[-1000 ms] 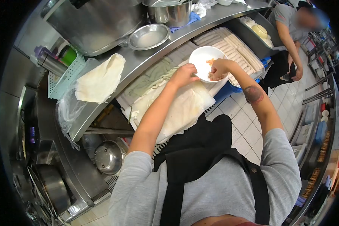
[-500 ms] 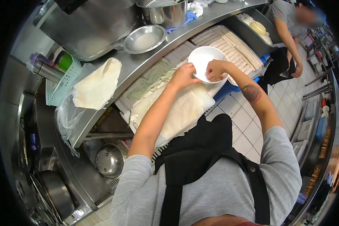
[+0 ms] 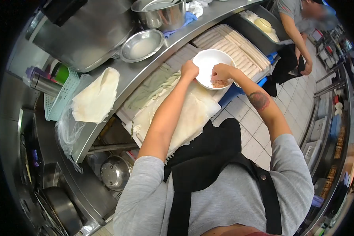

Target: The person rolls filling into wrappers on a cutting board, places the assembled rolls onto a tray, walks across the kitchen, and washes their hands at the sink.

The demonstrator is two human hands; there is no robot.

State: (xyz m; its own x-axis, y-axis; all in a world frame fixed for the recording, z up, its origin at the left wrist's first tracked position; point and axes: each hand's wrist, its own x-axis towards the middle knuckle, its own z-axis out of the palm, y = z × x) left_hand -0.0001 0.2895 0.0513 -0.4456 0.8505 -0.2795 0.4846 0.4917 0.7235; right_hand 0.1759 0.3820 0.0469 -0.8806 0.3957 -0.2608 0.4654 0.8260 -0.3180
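A white bowl [image 3: 202, 63] stands beyond the pale, thin sheets [image 3: 190, 114], with reddish-brown filling [image 3: 220, 83] low at its near right side. My left hand [image 3: 189, 70] is closed on the bowl's left rim. Inside the bowl, my right hand [image 3: 221, 72] has its fingers bunched down at the filling; the fingertips are partly hidden. Behind the bowl is a tray of pale rolls [image 3: 240, 49] set in rows. A green cloth [image 3: 153, 88] lies left of the sheets.
On the steel counter [image 3: 124, 80] are a metal dish [image 3: 141, 46], a large pot [image 3: 82, 35], a folded pale sheet [image 3: 96, 96] and a green basket [image 3: 61, 102]. At the upper right a co-worker [image 3: 293, 31] is beside a grey bin [image 3: 249, 29].
My left hand has gone from spread fingers at the bowl's edge to a closed grip on its rim. My right hand has moved slightly left within the bowl. The view has shifted a little.
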